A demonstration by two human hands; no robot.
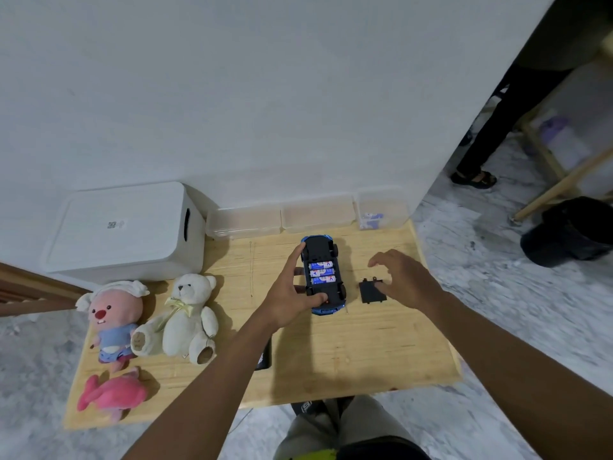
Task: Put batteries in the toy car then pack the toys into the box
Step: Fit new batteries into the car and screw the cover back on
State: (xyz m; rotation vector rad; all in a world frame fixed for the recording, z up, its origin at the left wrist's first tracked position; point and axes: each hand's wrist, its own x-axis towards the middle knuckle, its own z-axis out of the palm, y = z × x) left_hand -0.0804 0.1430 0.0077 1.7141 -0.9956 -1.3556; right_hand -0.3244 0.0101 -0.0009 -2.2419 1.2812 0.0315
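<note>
On the wooden table (365, 343), the lidded white box (122, 234) sits far left, with plush toys (189, 313) in front of it. The left hand (292, 293) grips the upturned toy car (318, 246) mid-table, with three batteries (321, 272) seated in its underside. The right hand (404, 277), fingers loosely spread, hovers over the black battery cover (370, 292) just beside the car.

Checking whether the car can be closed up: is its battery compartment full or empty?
Full: three batteries fill the bay of the upturned toy car; the cover lies on the table beside it.

QR-code label on white box (112, 224) lid, print on batteries (321, 272) too blurred to read
</note>
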